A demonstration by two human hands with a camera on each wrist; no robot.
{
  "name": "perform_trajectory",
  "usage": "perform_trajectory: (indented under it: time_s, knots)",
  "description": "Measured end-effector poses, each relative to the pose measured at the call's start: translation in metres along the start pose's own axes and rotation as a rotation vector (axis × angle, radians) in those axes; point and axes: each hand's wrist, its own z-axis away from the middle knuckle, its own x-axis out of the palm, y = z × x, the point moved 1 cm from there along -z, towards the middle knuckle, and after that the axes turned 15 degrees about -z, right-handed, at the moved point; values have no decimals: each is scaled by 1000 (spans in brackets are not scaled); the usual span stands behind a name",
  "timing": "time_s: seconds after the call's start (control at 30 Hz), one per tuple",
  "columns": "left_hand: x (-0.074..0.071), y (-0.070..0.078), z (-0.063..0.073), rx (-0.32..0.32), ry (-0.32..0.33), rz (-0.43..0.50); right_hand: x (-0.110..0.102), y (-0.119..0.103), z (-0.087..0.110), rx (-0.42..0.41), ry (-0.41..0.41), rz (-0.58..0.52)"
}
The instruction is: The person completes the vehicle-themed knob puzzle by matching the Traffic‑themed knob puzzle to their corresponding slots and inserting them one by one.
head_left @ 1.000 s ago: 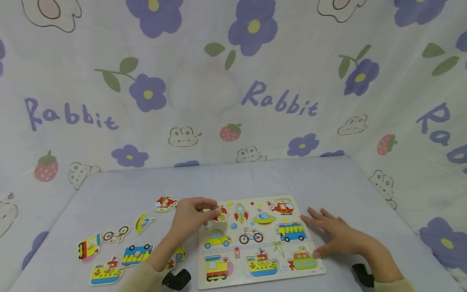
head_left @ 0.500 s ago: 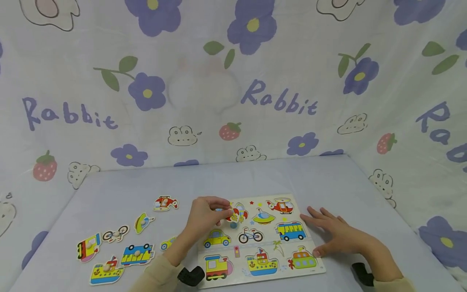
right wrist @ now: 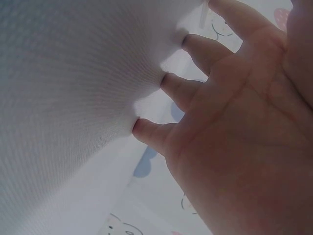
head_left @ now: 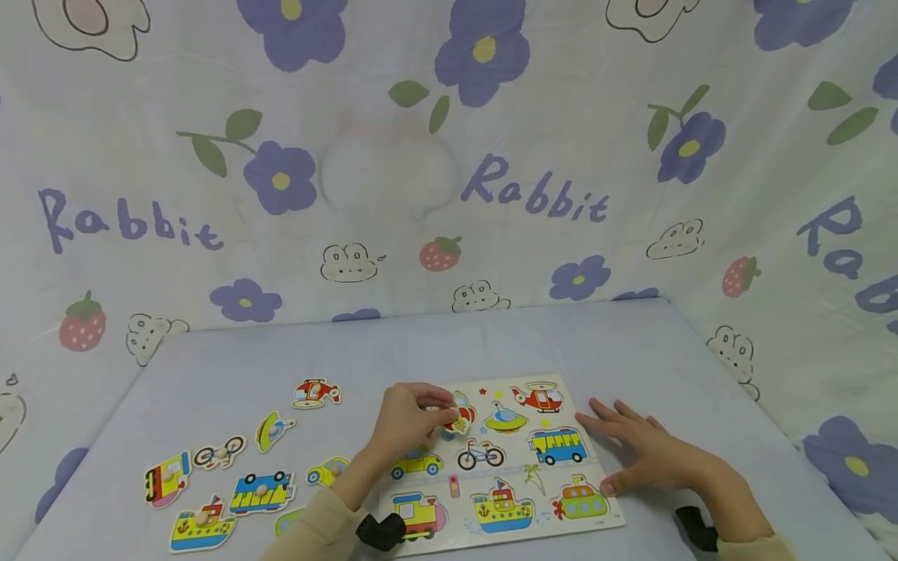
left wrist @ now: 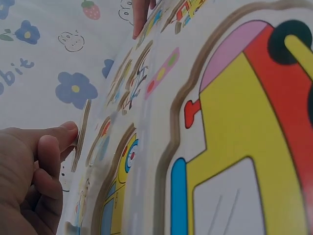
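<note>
My left hand (head_left: 415, 421) pinches a thin rocket puzzle piece (head_left: 464, 421) between thumb and fingers, over the top row of the puzzle board (head_left: 609, 523). The piece overlaps the board's printed rocket in the head view. From the left wrist, the piece (left wrist: 81, 137) is seen edge-on, standing tilted close over the board, with a printed car (left wrist: 120, 181) and train (left wrist: 234, 122) nearer the camera. My right hand (head_left: 655, 452) lies with spread fingers at the board's right edge, thumb by the submarine picture (head_left: 584, 502). In the right wrist view its fingertips (right wrist: 142, 128) press on the cloth.
Loose knobbed pieces lie left of the board: a helicopter (head_left: 316, 393), flying saucer (head_left: 269, 433), bicycle (head_left: 220, 453), train (head_left: 167, 481), bus (head_left: 245, 495), ship (head_left: 203, 535) and car (head_left: 323, 473). A green piece (head_left: 284, 520) is partly hidden by the left sleeve (head_left: 316, 526).
My left hand has carried the rocket piece rightward across the board's top row to the printed rocket. The car piece and part of the green one show from behind the arm. My right hand stays put.
</note>
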Motion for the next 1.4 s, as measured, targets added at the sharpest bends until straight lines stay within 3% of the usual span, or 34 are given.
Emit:
perform_trajectory:
  time_s: [0.3, 0.47, 0.97, 1.4]
  knots:
    - [12, -2, -6, 17, -53, 17, 0, 0, 1, -1, 0, -10]
    - [15, 0, -8, 20, -48, 29, 1, -1, 1, -7, -3, -14]
    - [19, -1, -15, -127, -39, 125, 1, 0, 1, 2, -2, -13]
    - [21, -6, -16, -137, -41, 125, 0, 0, -1, 12, -10, -14]
